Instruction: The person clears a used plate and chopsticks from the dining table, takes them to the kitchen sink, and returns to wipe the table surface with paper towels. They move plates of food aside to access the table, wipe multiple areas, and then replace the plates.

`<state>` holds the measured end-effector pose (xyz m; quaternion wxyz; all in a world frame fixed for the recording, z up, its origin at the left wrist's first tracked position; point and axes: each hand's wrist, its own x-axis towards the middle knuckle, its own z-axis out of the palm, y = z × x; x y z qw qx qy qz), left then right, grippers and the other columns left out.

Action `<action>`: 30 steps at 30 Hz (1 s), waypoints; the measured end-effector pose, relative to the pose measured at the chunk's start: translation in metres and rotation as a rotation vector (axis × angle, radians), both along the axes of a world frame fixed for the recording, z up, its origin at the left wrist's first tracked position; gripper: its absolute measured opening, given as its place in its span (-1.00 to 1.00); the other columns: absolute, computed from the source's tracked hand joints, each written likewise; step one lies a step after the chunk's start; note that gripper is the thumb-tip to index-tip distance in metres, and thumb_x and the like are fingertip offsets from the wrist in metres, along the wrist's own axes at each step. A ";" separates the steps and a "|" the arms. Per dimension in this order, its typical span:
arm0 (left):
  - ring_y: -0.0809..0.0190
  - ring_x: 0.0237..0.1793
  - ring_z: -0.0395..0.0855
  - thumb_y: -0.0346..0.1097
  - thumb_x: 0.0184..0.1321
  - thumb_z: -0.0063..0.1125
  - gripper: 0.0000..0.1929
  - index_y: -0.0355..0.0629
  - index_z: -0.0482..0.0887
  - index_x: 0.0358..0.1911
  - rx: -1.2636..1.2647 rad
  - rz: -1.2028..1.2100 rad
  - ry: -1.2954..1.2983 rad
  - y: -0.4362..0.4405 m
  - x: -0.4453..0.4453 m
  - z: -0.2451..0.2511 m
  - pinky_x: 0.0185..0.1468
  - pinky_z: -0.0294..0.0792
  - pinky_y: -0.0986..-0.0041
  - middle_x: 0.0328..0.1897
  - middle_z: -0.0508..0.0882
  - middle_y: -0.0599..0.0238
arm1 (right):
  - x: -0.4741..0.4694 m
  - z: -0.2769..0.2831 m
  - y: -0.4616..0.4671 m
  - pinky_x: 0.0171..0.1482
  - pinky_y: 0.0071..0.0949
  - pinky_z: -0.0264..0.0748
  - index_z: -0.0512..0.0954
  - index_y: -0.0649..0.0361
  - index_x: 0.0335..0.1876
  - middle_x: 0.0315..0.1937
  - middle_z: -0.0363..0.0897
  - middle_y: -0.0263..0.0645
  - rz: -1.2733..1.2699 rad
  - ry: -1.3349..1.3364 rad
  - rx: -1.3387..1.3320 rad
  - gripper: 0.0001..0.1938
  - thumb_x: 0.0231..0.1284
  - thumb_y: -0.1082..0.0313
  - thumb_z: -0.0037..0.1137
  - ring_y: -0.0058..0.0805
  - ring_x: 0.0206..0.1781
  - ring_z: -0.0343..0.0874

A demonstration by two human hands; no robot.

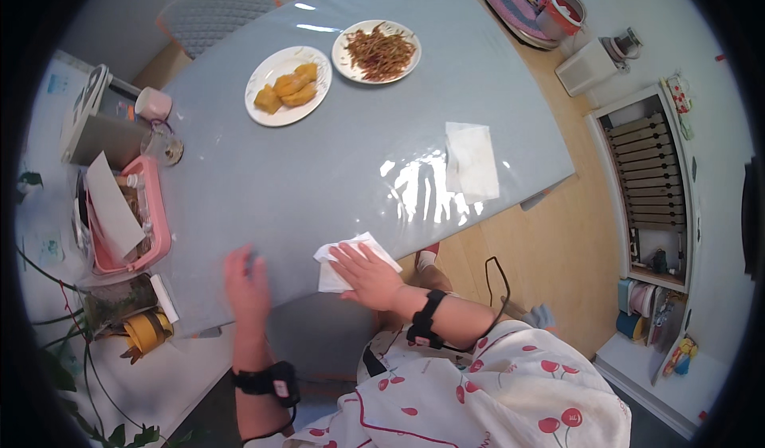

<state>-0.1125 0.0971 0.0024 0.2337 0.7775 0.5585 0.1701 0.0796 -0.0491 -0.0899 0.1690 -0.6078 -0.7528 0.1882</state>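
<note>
My right hand lies flat on a white paper napkin at the near edge of the table. Its fingers point up and left, and they are not closed around the paper. Blurred, my left hand is over the table to the left, fingers apart and nothing seen in it. A second white paper napkin, folded, is on the table to the right. Farther off stand a plate of yellow food pieces and a plate of brown shredded food.
Along the left side stand a pink basket with papers and small items, a glass jar, a pink cup and a yellow pot. A quilted chair cover shows beyond the table. Shelving lines the right wall.
</note>
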 end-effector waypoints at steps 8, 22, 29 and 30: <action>-0.05 0.23 0.33 -0.27 0.03 0.26 -0.64 -0.02 0.62 -0.04 -0.002 -0.785 -0.136 -0.066 0.266 -0.040 0.23 0.24 0.18 0.18 0.45 0.09 | 0.042 -0.024 -0.033 0.43 -0.19 -0.03 0.34 0.17 0.25 0.25 0.33 -0.20 -0.127 0.263 0.000 -0.44 0.23 -0.02 -0.10 -0.24 0.37 0.16; -0.04 -0.02 0.43 -0.33 -0.02 0.21 -0.80 -0.14 0.59 -0.28 0.222 -0.843 0.038 -0.052 0.330 -0.082 -0.03 0.31 0.18 -0.08 0.52 0.20 | 0.142 0.004 -0.056 0.49 -0.18 -0.29 0.21 0.12 0.37 0.38 0.13 -0.31 -0.072 0.039 -0.109 -0.30 0.14 -0.06 0.00 -0.41 0.49 -0.07; 0.01 -0.09 0.51 -0.33 0.17 0.08 -0.80 -0.18 0.55 -0.15 -0.113 -0.540 -0.249 -0.033 0.333 -0.072 -0.02 0.35 0.19 -0.08 0.55 0.12 | 0.154 0.006 -0.068 0.47 -0.16 -0.24 0.23 0.12 0.35 0.42 0.05 -0.26 -0.156 0.057 -0.111 -0.28 0.10 -0.09 0.05 -0.34 0.50 -0.09; 0.03 -0.11 0.52 -0.33 0.21 0.05 -0.81 -0.20 0.54 -0.14 -0.307 -0.369 -0.363 -0.019 0.330 -0.065 -0.02 0.36 0.19 -0.08 0.56 0.11 | 0.168 0.007 -0.071 0.47 -0.14 -0.22 0.23 0.12 0.35 0.43 0.04 -0.24 -0.192 0.055 -0.132 -0.28 0.10 -0.09 0.05 -0.33 0.50 -0.09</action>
